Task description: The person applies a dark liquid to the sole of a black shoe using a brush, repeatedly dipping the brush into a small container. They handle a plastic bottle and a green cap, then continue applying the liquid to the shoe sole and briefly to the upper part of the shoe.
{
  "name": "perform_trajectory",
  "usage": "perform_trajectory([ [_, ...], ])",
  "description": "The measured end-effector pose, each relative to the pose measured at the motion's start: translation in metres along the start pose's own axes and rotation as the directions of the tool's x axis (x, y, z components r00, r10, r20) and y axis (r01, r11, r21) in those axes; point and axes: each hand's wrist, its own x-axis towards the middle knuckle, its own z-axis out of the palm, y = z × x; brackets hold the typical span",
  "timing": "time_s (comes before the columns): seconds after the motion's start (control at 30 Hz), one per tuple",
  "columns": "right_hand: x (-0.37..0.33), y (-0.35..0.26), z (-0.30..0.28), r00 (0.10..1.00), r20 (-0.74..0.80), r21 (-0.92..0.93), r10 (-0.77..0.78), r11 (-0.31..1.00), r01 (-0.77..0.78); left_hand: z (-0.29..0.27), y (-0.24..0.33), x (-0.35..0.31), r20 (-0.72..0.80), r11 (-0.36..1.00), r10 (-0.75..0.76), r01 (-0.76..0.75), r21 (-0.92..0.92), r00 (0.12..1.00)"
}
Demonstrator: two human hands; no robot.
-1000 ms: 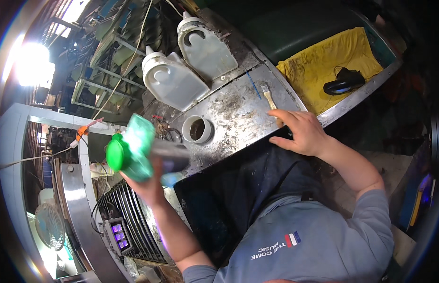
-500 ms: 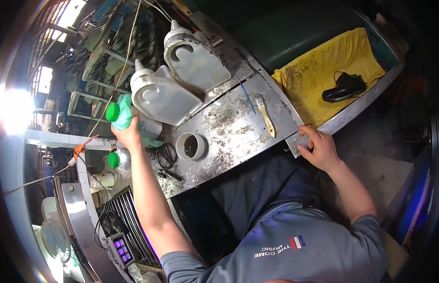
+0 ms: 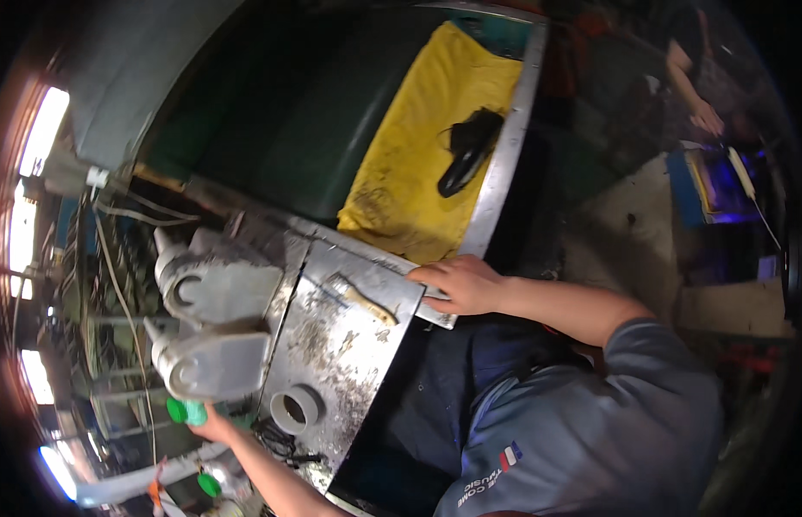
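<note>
At the left end of the bench, my left hand (image 3: 213, 426) is closed around a bottle with a green cap (image 3: 176, 410) and a crumpled green wrapping (image 3: 195, 413). My right hand (image 3: 461, 285) rests on the metal corner of the bench (image 3: 437, 315), thumb and fingers apart, holding nothing. Between my hands, on the stained metal bench top (image 3: 332, 345), lies a flat paintbrush (image 3: 371, 307) with a wooden handle. A round grey-white cup (image 3: 298, 409) with dark contents stands nearer the left hand.
Two whitish spouted jugs (image 3: 216, 362) stand along the bench's far left edge. A yellow cloth (image 3: 410, 155) lies in the green trough, with a black shoe (image 3: 470, 155) on it. Another green-capped bottle (image 3: 209, 485) is at lower left. Far right, another person's hand (image 3: 706, 118) shows.
The view has swung to the right, so the bench now appears further left and another person comes into sight. My left hand keeps the bottle; the right stays on the bench corner.
</note>
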Motion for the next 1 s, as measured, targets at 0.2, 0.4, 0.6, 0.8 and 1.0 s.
perform_trajectory([
  [0.2,0.001,0.013,0.004,0.996,-0.086,-0.032,0.003,0.999,-0.006,-0.021,-0.023,0.012,-0.104,0.972,-0.059,0.081,0.221,0.993],
  [0.4,-0.006,0.032,0.001,0.983,-0.175,-0.048,0.046,0.997,-0.055,-0.042,0.037,-0.068,-0.146,0.984,0.110,-0.088,0.154,0.983],
  [0.6,0.001,0.047,-0.015,0.974,-0.227,-0.115,-0.011,0.993,-0.015,-0.085,0.072,-0.205,-0.072,0.937,0.293,-0.271,0.219,0.953],
  [0.8,0.065,0.083,-0.060,0.981,-0.162,-0.274,-0.102,0.960,0.055,-0.134,0.045,-0.360,0.305,0.885,0.115,-0.237,0.400,0.945],
  [1.0,0.110,0.179,-0.020,0.987,-0.154,-0.697,-0.036,0.712,-0.083,-0.166,-0.006,-0.474,0.561,0.661,-0.110,-0.361,0.658,0.821],
])
